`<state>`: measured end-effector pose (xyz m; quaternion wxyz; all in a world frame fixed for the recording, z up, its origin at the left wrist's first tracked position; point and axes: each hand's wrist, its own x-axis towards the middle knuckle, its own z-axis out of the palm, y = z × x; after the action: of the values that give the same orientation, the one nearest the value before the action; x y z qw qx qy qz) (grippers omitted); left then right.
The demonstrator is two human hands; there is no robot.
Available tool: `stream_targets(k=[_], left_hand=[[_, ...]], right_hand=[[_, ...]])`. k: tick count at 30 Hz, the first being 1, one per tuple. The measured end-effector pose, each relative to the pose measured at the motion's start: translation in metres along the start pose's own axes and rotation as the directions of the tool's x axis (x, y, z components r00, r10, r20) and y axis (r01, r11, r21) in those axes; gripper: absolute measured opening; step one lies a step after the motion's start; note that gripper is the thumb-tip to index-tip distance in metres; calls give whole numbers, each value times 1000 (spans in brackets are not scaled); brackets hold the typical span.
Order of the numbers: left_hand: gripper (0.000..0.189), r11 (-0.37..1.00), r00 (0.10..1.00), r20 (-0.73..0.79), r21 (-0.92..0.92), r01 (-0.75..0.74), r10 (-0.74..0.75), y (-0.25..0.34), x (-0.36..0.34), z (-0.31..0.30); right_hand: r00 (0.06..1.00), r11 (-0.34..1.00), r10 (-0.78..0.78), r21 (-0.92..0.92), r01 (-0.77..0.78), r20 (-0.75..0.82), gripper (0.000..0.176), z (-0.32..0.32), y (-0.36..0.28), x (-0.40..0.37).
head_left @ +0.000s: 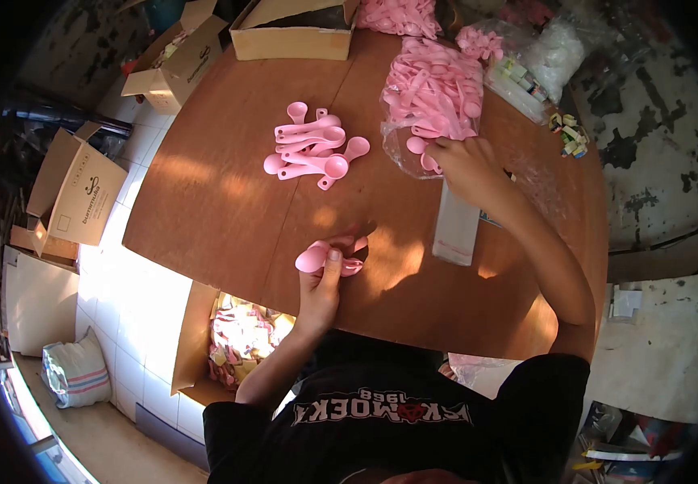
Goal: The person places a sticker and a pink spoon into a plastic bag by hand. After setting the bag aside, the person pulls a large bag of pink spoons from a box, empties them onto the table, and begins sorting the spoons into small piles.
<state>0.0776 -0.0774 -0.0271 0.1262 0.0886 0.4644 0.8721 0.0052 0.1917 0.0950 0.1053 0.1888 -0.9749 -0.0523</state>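
Near the table's front edge, my left hand is closed around a few pink measuring spoons, thumb on top. My right hand reaches to the mouth of a clear plastic bag full of pink spoons. Its fingers are pinched together at a pink spoon by the opening; the fingertips are partly hidden. A loose pile of pink measuring spoons lies on the brown table, ahead of my left hand. Below my right forearm lies a stack of clear plastic sleeves.
A cardboard box stands at the table's far edge. More bags of pink pieces and a bag of white pieces lie at the back right. Beside my left forearm is an open carton of small packets. Other cartons stand on the floor.
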Motion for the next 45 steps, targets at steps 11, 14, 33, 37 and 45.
stream_targets(k=[11,14,33,37,45], left_hand=[[26,1000,1000,-13,12,8,-8,-3,1,-2],[28,1000,1000,-16,11,17,-17,0,2,1],[23,951,997,36,301,-77,70,61,53,-6],[22,500,947,162,817,-286,277,77,128,-16],[28,-272,961,204,951,-149,185,64,208,-15]], right_hand=[[945,989,91,-143,-48,313,26,57,60,25],[902,988,95,-153,-32,420,29,47,59,32],[997,509,80,859,-56,17,21,2,11,-4],[995,665,100,743,-77,13,21,-5,-41,38],[955,917,294,293,-270,-42,15,67,-77,106]])
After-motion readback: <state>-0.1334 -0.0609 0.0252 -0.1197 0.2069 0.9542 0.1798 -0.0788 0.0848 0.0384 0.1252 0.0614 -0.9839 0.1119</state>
